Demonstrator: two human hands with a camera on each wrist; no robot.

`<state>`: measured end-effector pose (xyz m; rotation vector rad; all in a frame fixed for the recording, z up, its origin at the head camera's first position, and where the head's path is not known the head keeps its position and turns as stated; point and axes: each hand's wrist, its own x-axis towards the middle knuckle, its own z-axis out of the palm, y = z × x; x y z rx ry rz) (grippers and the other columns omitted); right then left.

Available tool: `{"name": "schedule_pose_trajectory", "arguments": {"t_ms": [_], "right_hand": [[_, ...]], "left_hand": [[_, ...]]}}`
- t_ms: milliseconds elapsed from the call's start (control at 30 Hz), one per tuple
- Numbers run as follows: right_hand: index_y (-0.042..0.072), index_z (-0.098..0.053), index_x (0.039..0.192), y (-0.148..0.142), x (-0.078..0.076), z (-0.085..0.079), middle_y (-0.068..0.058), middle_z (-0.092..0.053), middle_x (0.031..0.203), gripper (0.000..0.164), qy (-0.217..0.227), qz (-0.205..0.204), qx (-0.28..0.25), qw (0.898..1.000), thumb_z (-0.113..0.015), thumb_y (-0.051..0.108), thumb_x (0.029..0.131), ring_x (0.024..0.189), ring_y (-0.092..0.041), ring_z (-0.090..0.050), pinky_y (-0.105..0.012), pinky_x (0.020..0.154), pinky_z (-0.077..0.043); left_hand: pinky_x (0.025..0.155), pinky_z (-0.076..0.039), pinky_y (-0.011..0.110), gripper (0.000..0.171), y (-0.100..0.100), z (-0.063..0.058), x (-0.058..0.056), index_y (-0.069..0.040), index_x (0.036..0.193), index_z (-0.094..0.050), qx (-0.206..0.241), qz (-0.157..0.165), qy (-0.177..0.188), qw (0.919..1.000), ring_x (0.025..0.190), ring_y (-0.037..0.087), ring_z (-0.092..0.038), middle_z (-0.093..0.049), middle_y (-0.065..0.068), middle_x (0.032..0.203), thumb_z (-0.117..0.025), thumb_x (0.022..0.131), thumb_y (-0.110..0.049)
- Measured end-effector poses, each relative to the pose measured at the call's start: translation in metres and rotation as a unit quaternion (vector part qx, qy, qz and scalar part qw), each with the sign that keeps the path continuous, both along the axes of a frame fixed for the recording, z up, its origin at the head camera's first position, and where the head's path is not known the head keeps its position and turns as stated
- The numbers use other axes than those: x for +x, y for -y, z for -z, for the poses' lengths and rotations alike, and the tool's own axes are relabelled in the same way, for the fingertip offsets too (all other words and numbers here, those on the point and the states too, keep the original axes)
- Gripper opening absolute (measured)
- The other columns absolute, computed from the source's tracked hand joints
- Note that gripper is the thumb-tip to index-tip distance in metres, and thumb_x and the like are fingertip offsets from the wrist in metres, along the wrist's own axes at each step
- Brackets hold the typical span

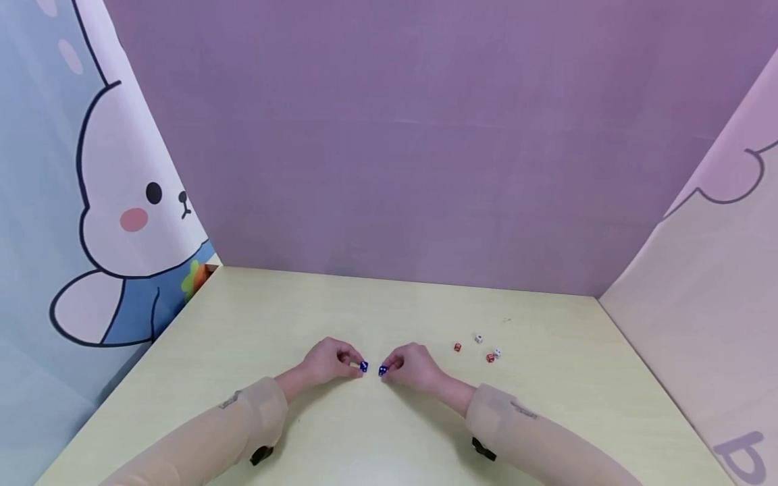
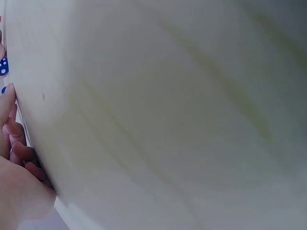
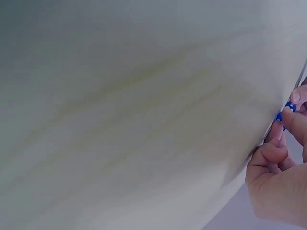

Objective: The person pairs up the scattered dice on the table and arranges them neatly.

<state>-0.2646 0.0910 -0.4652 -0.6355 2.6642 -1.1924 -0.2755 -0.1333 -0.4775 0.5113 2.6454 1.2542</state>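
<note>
Near the middle of the table, my left hand (image 1: 330,359) pinches a blue die (image 1: 364,366) with white pips between thumb and fingertips. Facing it, my right hand (image 1: 416,368) holds another blue die (image 1: 382,370) the same way. A small gap separates the two dice. In the left wrist view, the left hand (image 2: 14,158) shows at the left edge, its own die mostly hidden by the fingertips. The right wrist view has the right hand (image 3: 278,163) at its right edge, with bits of blue between the fingertips.
Right of my right hand lie a red die (image 1: 458,347), a white die (image 1: 479,339), and another red die (image 1: 490,358) beside a second white die (image 1: 498,353). The pale table (image 1: 365,439) meets a purple backdrop (image 1: 413,202) behind and printed cloths at both sides.
</note>
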Motion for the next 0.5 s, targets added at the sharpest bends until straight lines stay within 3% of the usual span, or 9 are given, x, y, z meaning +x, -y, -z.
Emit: {"name": "schedule_pose_trajectory", "arguments": {"t_ms": [500], "right_hand": [[0.003, -0.071, 0.084, 0.019, -0.002, -0.004, 0.0, -0.066, 0.071, 0.015, -0.02, -0.006, 0.0, 1.0, -0.079, 0.006, 0.072, 0.06, -0.004, -0.054, -0.019, 0.063, -0.046]], "left_hand": [[0.058, -0.036, 0.024, 0.016, 0.0, 0.0, 0.0, -0.015, 0.086, -0.074, -0.002, 0.002, -0.006, 1.0, 0.057, 0.009, -0.045, -0.054, -0.005, 0.061, -0.082, 0.073, -0.02]]}}
